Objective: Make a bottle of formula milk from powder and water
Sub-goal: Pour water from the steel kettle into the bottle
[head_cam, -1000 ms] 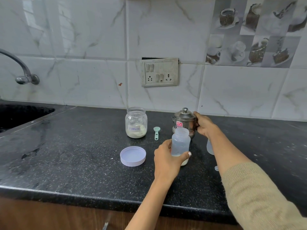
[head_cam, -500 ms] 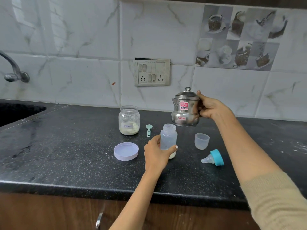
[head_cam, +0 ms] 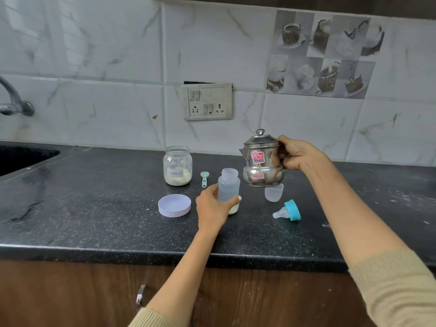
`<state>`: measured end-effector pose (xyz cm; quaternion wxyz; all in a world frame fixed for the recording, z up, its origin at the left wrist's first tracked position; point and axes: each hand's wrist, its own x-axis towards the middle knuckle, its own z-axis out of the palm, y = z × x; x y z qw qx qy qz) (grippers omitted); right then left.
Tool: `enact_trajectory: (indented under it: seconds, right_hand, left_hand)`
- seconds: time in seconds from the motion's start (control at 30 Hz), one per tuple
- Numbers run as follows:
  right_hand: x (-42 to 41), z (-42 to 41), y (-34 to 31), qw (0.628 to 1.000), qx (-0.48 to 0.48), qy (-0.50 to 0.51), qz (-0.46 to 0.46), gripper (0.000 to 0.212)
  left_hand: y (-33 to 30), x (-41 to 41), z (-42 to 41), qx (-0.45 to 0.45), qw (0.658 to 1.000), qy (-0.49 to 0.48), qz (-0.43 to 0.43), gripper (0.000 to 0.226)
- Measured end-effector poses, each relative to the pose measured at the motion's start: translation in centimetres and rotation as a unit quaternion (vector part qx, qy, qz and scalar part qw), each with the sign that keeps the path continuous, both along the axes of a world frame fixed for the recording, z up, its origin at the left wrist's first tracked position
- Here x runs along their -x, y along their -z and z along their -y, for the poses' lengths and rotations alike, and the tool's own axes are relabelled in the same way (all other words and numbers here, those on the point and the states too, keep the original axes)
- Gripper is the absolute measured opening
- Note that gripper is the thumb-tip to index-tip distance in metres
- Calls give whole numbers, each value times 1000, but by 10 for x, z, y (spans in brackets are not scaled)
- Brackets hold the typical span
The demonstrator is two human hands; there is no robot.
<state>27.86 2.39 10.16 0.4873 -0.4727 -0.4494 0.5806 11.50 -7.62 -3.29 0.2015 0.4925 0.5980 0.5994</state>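
Powder dosed; water not yet poured.
Baby bottle [head_cam: 228, 188] stands upright on the bench [head_cam: 94, 208], mouth up, powder at its base, left hand [head_cam: 212, 208] fingers wrapped round it. Right hand [head_cam: 297, 155] grips the steel kettle [head_cam: 262, 161] aloft, spout toward the bottle. Teat cap [head_cam: 289, 210] remains unfitted.

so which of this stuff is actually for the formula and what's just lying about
For the job: baby bottle, steel kettle, formula jar, scoop, teat cap, clear cup, jar lid.
Lying about: tap, sink, switchboard.
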Motion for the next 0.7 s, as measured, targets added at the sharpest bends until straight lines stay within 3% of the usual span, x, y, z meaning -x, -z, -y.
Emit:
enact_trajectory:
  seconds: [0.7]
  right_hand:
    - [16,-7,5,990,-41,25,131,28]
  left_hand:
    - [-1,1,4,-5,1000,-21,6,51]
